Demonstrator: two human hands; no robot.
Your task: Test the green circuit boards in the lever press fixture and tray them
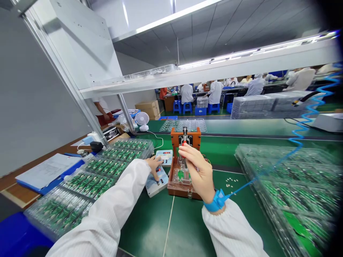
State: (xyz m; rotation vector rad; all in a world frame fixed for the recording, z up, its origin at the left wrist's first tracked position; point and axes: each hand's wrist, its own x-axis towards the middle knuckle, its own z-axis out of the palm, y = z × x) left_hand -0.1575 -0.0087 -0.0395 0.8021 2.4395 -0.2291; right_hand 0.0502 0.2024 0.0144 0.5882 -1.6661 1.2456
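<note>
My right hand point(194, 169) grips the red-tipped lever of a toggle clamp point(184, 139) on an orange wooden test fixture point(184, 134). Below the clamp, a green circuit board point(180, 175) sits in the fixture's clear holder, partly hidden by my fingers. My left hand point(154, 167) rests on a small white and blue electronic tester point(157, 184), fingertips near its buttons. A second blue-and-white unit point(164, 157) lies just beyond that hand. A blue antistatic wrist strap point(216, 200) circles my right wrist, its coiled cord running off to the right.
Stacked clear trays of green circuit boards lie left point(88, 185) and right point(289, 185) on the green bench mat point(166, 228). Small white pieces point(230, 182) are scattered nearby. A blue clipboard point(48, 173) lies far left. Co-workers in white coats point(214, 92) sit beyond, under an overhead shelf point(214, 69).
</note>
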